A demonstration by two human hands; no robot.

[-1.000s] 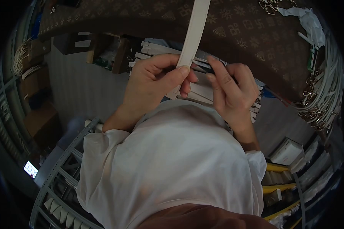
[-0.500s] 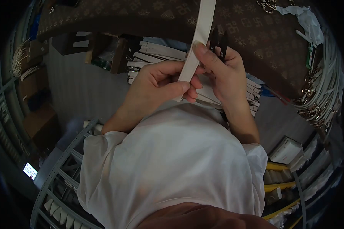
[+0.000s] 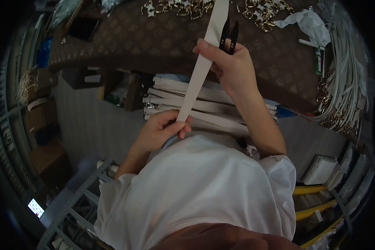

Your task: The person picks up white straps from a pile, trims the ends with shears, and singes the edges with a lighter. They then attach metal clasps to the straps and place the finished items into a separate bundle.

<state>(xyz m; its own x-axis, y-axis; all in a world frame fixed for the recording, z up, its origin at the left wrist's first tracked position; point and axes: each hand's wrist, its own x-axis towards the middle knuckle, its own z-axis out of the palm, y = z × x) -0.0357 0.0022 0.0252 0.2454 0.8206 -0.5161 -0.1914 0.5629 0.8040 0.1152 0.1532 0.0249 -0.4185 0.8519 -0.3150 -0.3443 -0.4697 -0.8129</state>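
A long off-white strap (image 3: 197, 79) runs from near my lap up past the table's edge and out at the top of the view. Its lower end is pinched between the thumb and fingers of my left hand (image 3: 160, 130). Higher up, my right hand (image 3: 233, 62) grips the same strap with the thumb on top. Black thread snips (image 3: 229, 37) also sit in my right hand, blades pointing up and apart. Below the strap lies a stack of similar off-white straps (image 3: 221, 107) with dark hardware at the ends.
Gold metal clasps (image 3: 262, 12) lie on the brown patterned cloth (image 3: 154, 41). White cords with clasps (image 3: 346, 83) hang at the right, by a crumpled white bag (image 3: 314, 29). Open boxes (image 3: 133, 91) stand under the table; a lit phone (image 3: 36, 208) is at lower left.
My hands have moved apart along the strap, the left down toward my lap and the right upward. The view has tilted up, so more of the tabletop shows.
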